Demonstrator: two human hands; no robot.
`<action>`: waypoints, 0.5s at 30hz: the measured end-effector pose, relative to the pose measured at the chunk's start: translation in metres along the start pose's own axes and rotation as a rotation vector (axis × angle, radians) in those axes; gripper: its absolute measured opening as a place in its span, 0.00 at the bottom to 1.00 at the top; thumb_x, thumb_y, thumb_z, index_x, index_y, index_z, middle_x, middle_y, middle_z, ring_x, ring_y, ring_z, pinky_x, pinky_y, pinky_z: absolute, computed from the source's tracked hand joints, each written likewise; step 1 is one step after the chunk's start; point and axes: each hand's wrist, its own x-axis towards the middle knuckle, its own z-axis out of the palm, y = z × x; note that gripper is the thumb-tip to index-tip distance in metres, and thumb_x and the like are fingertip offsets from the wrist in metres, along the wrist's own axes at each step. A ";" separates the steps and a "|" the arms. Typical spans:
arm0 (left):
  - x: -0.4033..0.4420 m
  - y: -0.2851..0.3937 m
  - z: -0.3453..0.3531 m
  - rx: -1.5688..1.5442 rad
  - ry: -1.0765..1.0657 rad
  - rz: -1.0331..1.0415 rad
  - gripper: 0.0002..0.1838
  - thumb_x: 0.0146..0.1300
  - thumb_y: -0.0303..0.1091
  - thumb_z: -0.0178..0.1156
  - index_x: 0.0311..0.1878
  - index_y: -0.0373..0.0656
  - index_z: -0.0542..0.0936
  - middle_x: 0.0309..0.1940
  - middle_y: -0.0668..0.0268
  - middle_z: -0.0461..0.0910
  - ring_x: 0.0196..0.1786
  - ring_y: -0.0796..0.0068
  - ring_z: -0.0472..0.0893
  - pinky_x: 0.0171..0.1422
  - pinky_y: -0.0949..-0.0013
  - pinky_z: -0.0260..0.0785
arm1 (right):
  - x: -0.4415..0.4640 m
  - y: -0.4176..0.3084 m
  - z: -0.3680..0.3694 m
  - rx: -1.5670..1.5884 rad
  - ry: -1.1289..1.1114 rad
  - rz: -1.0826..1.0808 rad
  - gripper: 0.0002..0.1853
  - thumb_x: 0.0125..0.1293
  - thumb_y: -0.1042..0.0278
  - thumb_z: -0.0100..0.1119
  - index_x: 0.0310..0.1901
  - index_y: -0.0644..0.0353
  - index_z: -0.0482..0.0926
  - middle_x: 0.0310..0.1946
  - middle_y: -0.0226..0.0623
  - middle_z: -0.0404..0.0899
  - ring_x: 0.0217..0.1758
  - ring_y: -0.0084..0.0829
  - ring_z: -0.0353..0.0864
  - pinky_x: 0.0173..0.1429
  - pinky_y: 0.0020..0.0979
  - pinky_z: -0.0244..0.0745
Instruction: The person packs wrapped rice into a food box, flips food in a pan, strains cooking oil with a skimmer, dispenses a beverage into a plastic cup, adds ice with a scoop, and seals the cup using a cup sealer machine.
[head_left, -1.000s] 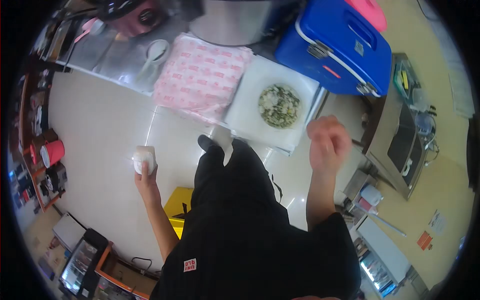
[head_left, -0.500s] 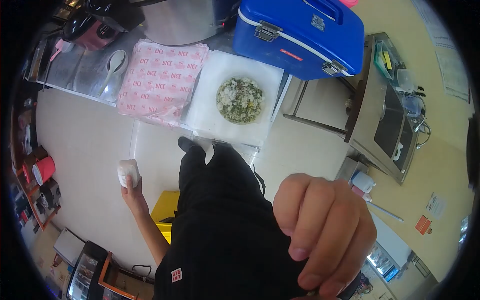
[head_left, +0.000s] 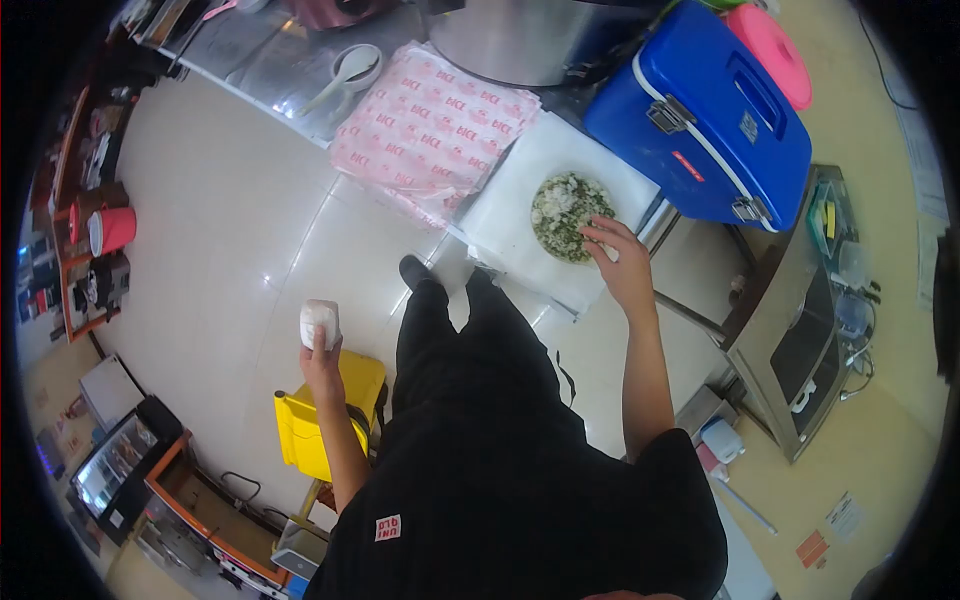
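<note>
Head view: the clear change is at the right hand [head_left: 622, 265]. 0.5 s ago it loomed close under the camera with its fingers curled; now it has come out to the round heap of chopped green-and-white food [head_left: 563, 205], fingertips at the heap's near right edge. Its fingers are bent and a little apart; I cannot tell whether this grip pinches any of the food. I judge that the right hand's work has turned to the heap.

The left hand [head_left: 321, 372] has changed little: its grip is wrapped round a pale, rounded bundle [head_left: 319, 312], thumb on the near face, held out over the floor, well apart from the heap.

The food sits on a white sheet [head_left: 497, 218] at the counter [head_left: 262, 80]. Just beside lies a stack of pink printed paper [head_left: 435, 125], with a bowl [head_left: 368, 78] and its white spoon [head_left: 350, 68] beyond its left corner. The blue cooler [head_left: 690, 125] stands on the sheet's other side. Of the 2 hands, only the right is at the food.
</note>
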 end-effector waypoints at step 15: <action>-0.078 -0.140 -0.106 -0.232 0.345 -0.247 0.31 0.65 0.46 0.63 0.63 0.36 0.68 0.57 0.57 0.72 0.59 0.61 0.74 0.61 0.58 0.71 | -0.010 0.038 0.009 0.191 -0.026 0.435 0.07 0.60 0.72 0.65 0.41 0.53 0.86 0.35 0.31 0.84 0.32 0.21 0.78 0.35 0.21 0.70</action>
